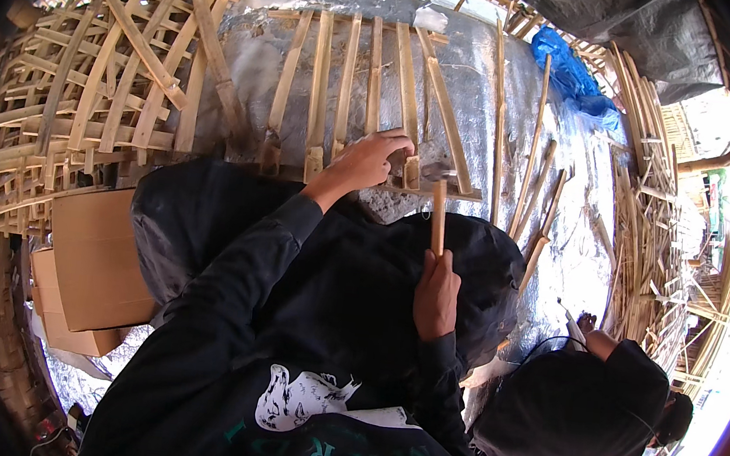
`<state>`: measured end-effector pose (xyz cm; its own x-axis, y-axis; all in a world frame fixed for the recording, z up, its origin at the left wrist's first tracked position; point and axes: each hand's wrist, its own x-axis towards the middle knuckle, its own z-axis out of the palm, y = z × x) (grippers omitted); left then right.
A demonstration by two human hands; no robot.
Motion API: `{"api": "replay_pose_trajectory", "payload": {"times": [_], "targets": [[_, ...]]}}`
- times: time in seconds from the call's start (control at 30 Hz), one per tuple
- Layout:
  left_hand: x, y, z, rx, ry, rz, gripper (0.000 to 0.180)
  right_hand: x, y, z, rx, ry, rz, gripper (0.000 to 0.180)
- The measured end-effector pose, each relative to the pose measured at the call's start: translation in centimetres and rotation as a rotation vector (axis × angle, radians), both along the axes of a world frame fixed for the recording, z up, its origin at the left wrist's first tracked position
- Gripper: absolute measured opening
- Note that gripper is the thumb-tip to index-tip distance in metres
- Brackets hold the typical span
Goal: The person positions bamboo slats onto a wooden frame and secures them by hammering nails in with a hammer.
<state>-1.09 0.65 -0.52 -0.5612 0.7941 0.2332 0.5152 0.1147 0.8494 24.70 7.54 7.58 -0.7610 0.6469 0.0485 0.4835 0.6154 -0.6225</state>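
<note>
In front of my knees lies a frame of bamboo slats (346, 85), several strips running away from me across a near crosspiece (449, 193). My left hand (366, 160) rests over that near edge, fingers curled and closed beside a slat's end (411, 174); whatever they pinch is hidden. A hammer (438, 222) is gripped by its wooden handle in my right hand (437, 298). Its grey head is blurred and sits just above the crosspiece, right of my left hand. A grey stone-like block (382, 204) shows under the crosspiece.
Woven bamboo lattice panels (88, 87) are piled at the left, above cardboard boxes (103, 256). Loose bamboo strips (535, 148) lie at the right, near a blue plastic sheet (573, 77). Another person in a black cap (571, 415) sits close at the lower right. Silver sheeting (575, 239) covers the ground.
</note>
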Motion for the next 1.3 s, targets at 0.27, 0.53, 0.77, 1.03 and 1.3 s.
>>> {"api": "replay_pose_trajectory", "payload": {"times": [0.27, 0.53, 0.77, 1.03, 1.3], "targets": [[-0.2, 0.1, 0.1, 0.01, -0.029, -0.017, 0.047, 0.0, 0.4, 0.1, 0.019, 0.001, 0.004, 0.023], [0.0, -0.2, 0.4, -0.041, -0.001, 0.003, 0.048, 0.1, 0.2, -0.3, 0.006, -0.071, 0.116, 0.025], [-0.3, 0.1, -0.4, 0.018, -0.003, -0.03, 0.05, 0.2, -0.1, 0.4, 0.027, -0.027, 0.065, 0.025], [-0.7, 0.0, -0.4, -0.015, 0.023, -0.058, 0.05, 0.4, 0.7, -1.7, -0.023, 0.079, 0.111, 0.032], [-0.5, -0.1, -0.6, -0.011, 0.049, -0.031, 0.052, 1.5, 1.6, -1.2, -0.841, 0.354, -0.042, 0.018]]}}
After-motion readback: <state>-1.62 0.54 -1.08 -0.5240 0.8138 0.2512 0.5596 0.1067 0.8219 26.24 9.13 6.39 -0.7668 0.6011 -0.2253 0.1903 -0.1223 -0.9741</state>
